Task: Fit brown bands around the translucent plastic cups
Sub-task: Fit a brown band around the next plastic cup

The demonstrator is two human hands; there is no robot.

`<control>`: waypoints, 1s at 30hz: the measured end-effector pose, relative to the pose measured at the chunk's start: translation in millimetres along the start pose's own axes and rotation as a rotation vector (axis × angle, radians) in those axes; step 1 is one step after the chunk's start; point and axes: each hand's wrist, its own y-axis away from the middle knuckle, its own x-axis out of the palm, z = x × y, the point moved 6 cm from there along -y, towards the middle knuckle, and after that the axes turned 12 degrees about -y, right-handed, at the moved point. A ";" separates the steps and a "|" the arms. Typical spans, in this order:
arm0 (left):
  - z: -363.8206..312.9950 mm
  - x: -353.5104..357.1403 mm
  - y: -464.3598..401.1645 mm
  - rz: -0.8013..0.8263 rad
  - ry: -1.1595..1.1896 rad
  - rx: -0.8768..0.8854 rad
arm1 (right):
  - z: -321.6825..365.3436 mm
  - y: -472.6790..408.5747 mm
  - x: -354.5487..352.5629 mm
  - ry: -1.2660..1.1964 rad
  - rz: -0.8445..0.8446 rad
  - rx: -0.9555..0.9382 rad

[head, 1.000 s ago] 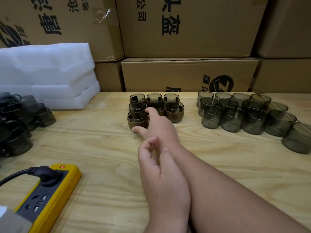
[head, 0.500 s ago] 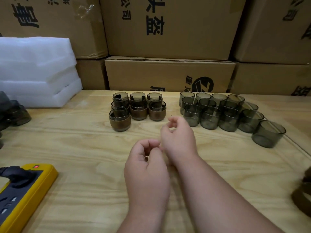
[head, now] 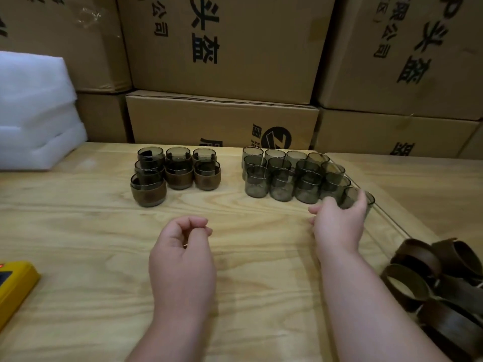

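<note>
The head view looks down on a pale wooden counter (head: 91, 257) backed by stacked cardboard boxes (head: 222, 48). The right hand (head: 339, 226) reaches to the nearest cup (head: 351, 197) at the right end of the plain translucent cups (head: 282, 176), its fingers wrapped around the cup's near side, though I can't tell how firm the grip is. The left hand (head: 183, 252) hovers low over the middle of the counter, fingers curled in toward the thumb, holding nothing that I can see. To the left of the plain cups, well apart, stands a smaller group of banded cups (head: 177, 171), each with a brown sleeve round its lower half. A heap of loose brown bands (head: 439, 283) lies at the right edge. White foam sheets (head: 34, 113) sit far left, and a yellow power strip (head: 15, 286) pokes in at the lower left.
</note>
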 end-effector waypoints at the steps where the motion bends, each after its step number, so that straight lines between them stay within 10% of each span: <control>1: -0.5 0.1 0.3 0.001 -0.002 -0.002 | -0.4 -0.7 -0.3 0.003 0.001 0.013; 18: -0.1 2.8 0.4 0.021 0.042 0.008 | -7.5 23.0 7.0 0.218 0.112 -0.170; 30: -7.4 40.9 27.6 0.700 -0.691 0.343 | -7.9 104.2 -19.0 0.182 0.485 -0.262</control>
